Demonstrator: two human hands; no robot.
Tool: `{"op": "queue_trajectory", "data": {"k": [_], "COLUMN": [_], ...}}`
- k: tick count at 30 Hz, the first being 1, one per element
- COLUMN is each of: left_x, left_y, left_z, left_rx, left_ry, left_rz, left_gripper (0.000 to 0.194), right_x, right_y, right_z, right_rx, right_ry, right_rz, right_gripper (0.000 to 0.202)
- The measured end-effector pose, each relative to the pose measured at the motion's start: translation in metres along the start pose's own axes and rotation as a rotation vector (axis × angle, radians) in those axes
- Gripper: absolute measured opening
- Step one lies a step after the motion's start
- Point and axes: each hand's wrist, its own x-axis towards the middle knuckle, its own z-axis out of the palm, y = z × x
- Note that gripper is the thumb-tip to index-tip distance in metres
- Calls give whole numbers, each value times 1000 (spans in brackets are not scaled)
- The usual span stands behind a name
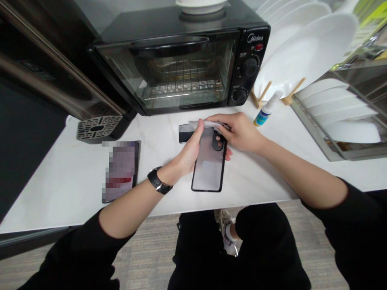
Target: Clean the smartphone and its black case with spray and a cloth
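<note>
A translucent phone case with a black rim and a dark camera cutout is held upright over the white counter. My left hand grips it from the left, thumb along its upper edge and fingertips showing past its right side. My right hand is closed on a thin pale cloth, pressed against the top edge of the case. Behind my left hand a dark phone lies on the counter. A small spray bottle with a blue and yellow label stands to the right of my right hand.
A black toaster oven stands at the back, a drip tray to its left. A tablet-like device, partly pixelated, lies near my left forearm. White plates stand in wooden holders at right, beside a dish rack.
</note>
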Motion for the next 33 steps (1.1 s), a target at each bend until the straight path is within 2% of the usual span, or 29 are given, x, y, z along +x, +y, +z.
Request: {"op": "queue_trajectory", "data": {"k": [3,7,9,12,14,17,20,23,26,28,32,33], "left_x": [0,-1,0,1,0,-3,-6,-3,2,4,3,2], "left_y": [-1,-1,-1,-1,0,1,1,0,0,1,3,3], "left_z": [-1,-3,-4,-4,-4,-6,-8,-8,-8,-8,-8,-8], "left_rx": [7,25,17,2,10,53,73,46,0,-20,-35,-37], "left_ry": [-38,-154,-143,-65,-55,-173,-264,-204,-88,-42,-60,-85], "left_rz": [-13,-63,-57,-23,-21,-94,-145,-123,-34,14,3,-18], "left_gripper": [88,97,94,87,87,93,98,95,90,89,90,91], "right_x": [0,-1,0,0,0,-1,-3,-3,-2,-1,0,0], "right_y": [-2,-4,-3,-1,-1,-5,-10,-11,-7,-4,-2,-2], "right_z": [0,-4,-4,-1,1,0,-3,-3,1,3,-2,-4], "right_rx": [36,-169,-192,-72,12,-27,-188,-256,-175,-101,-109,-153], "right_ry": [67,181,142,36,35,94,126,87,27,24,83,104], "right_rz": [48,155,122,-22,-64,27,96,53,4,-12,60,90], "right_gripper": [36,61,56,36,33,33,54,49,33,34,25,33]}}
